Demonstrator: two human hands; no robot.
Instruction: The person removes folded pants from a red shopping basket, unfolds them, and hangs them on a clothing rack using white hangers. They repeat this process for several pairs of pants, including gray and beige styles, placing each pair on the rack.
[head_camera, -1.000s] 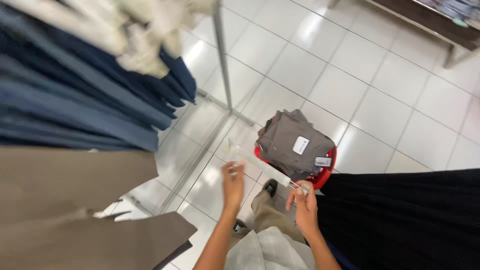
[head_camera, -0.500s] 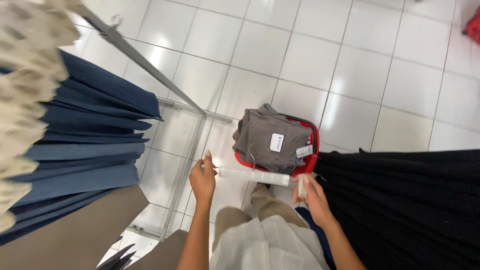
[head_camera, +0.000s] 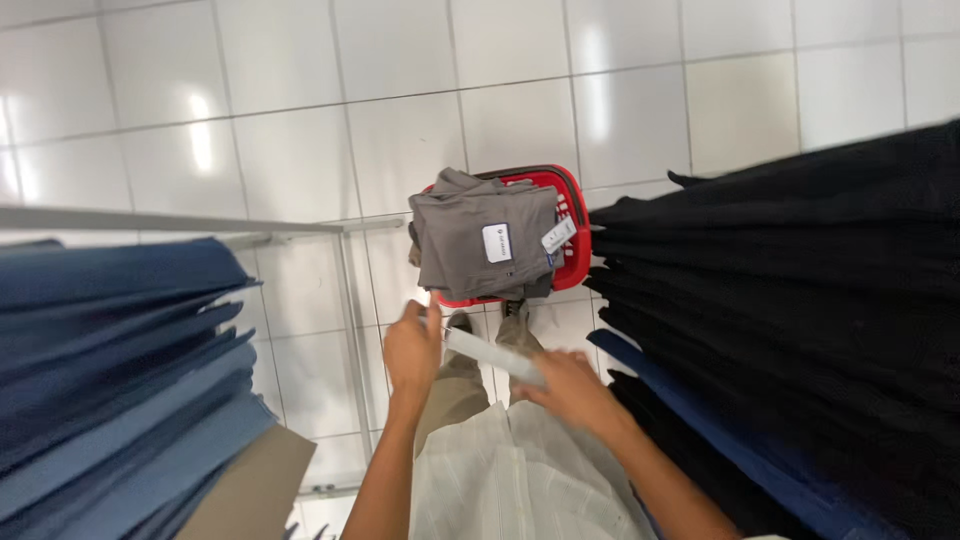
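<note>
White tiled floor (head_camera: 300, 110), glossy; blue garments (head_camera: 110, 370) hang along its left edge, black garments (head_camera: 800, 330) along the right, red basket (head_camera: 572, 215) of grey folded trousers (head_camera: 480, 240) mid-floor. Left hand (head_camera: 412, 350) and right hand (head_camera: 572, 390), fingers curled, each pinch an end of a white strip (head_camera: 492, 357) just below the basket.

Under me is a glossy white tiled floor (head_camera: 300, 130). My red shopping basket (head_camera: 572, 215) sits on it just beyond my feet, with the metal rack's base (head_camera: 352, 330) to its left.
</note>
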